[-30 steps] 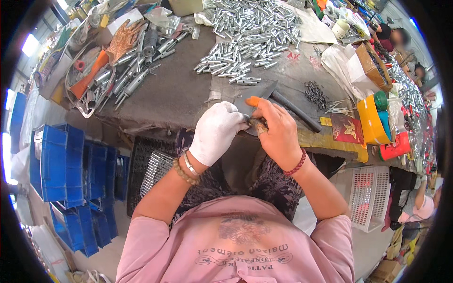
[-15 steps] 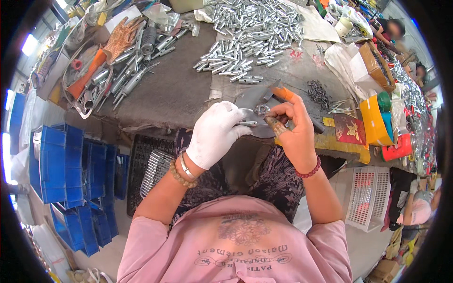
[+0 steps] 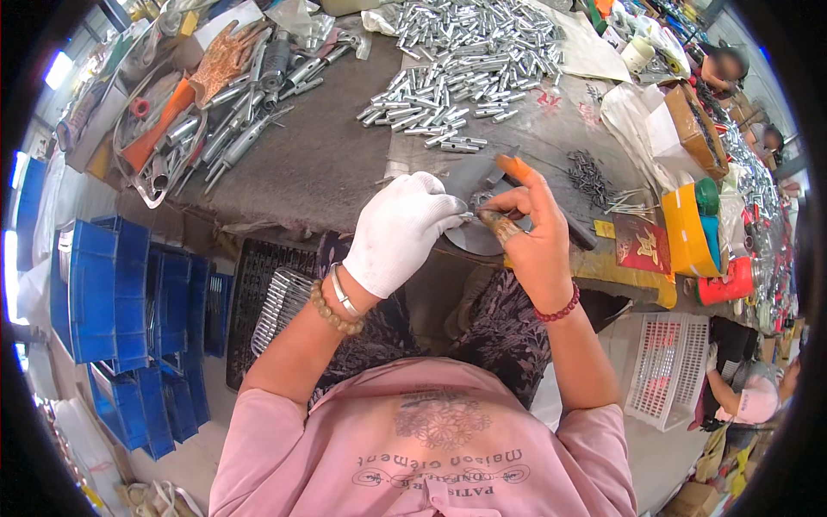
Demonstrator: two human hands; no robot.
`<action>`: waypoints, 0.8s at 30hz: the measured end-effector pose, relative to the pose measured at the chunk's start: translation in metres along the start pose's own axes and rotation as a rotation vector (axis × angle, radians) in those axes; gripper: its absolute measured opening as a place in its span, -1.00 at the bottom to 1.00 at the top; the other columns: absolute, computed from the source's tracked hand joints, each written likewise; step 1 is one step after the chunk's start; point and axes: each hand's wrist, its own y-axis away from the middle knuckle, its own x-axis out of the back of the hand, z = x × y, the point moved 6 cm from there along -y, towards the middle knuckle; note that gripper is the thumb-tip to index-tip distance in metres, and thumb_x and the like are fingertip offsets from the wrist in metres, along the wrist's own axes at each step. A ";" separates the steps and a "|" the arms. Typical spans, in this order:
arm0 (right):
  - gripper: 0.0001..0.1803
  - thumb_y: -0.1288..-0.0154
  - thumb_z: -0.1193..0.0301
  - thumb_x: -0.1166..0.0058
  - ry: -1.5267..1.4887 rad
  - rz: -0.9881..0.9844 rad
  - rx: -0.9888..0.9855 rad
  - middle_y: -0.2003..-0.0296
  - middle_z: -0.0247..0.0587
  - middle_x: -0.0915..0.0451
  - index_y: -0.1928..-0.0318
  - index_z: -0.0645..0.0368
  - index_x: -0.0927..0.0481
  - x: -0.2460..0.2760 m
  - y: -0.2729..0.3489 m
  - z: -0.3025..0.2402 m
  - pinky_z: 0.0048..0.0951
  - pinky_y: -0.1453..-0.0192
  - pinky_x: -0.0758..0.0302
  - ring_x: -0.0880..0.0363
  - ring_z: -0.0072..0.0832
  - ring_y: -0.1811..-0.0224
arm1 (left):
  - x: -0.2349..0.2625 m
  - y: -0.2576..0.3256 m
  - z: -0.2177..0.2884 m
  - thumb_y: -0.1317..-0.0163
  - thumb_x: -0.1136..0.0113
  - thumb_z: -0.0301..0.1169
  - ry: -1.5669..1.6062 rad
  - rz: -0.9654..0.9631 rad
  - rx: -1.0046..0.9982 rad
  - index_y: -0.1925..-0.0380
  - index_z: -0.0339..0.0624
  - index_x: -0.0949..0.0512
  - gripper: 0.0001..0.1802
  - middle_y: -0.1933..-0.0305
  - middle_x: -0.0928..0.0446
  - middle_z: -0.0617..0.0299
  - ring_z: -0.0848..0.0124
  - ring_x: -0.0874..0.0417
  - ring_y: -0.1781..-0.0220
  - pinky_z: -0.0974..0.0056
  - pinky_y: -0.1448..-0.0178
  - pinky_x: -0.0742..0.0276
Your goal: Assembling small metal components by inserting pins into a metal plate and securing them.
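My left hand [image 3: 401,228] wears a white knit glove and pinches a small metal part [image 3: 469,214] at its fingertips. My right hand [image 3: 530,233], bare with an orange cot on the index fingertip, pinches the same part from the other side. Both hands meet over a round grey metal plate [image 3: 472,241] at the near edge of the table. A big heap of short silver metal tubes [image 3: 465,69] lies beyond the hands. A small pile of dark pins [image 3: 590,177] sits to the right of my right hand.
A grey-covered table [image 3: 319,164] carries metal tools and an orange glove at far left [image 3: 215,77]. Blue crates [image 3: 103,302] and a black crate of silver parts [image 3: 276,302] stand at my left. A white basket [image 3: 668,366] sits on the right, yellow and red boxes [image 3: 689,233] above it. Other people work at far right.
My right hand has shifted right and opened out from the cupped hold, now pinching the part with its fingertips. The left hand stays almost in place.
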 end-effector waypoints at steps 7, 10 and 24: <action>-0.25 -0.27 0.75 -0.25 -0.005 -0.022 -0.031 0.19 -0.27 -0.81 -0.48 0.10 -0.55 -0.004 0.001 0.007 -0.44 -0.09 -0.59 -0.69 -0.54 0.15 | -0.003 0.003 0.002 -0.17 -0.54 -0.37 -0.047 -0.090 -0.025 0.18 -0.03 -0.81 -0.79 0.24 -0.64 0.20 0.12 -0.71 0.09 0.07 0.00 -0.66; -0.25 -0.28 0.75 -0.26 -0.006 -0.048 -0.010 0.19 -0.25 -0.81 -0.49 0.10 -0.54 -0.003 0.004 0.000 -0.43 -0.09 -0.61 -0.71 -0.53 0.16 | -0.002 0.005 0.006 -0.16 -0.55 -0.37 -0.048 -0.107 -0.019 0.17 -0.04 -0.81 -0.78 0.24 -0.64 0.18 0.11 -0.71 0.10 0.07 0.00 -0.66; -0.20 -0.16 0.79 -0.28 0.212 -0.076 0.207 0.21 -0.16 -0.77 -0.46 0.12 -0.57 -0.013 -0.002 -0.029 -0.24 -0.13 -0.62 -0.72 -0.18 0.07 | 0.007 0.006 0.001 -0.21 -0.47 -0.32 -0.040 -0.071 -0.045 0.31 -0.06 -0.67 -0.85 0.19 -0.59 0.15 0.08 -0.67 0.06 0.03 -0.05 -0.64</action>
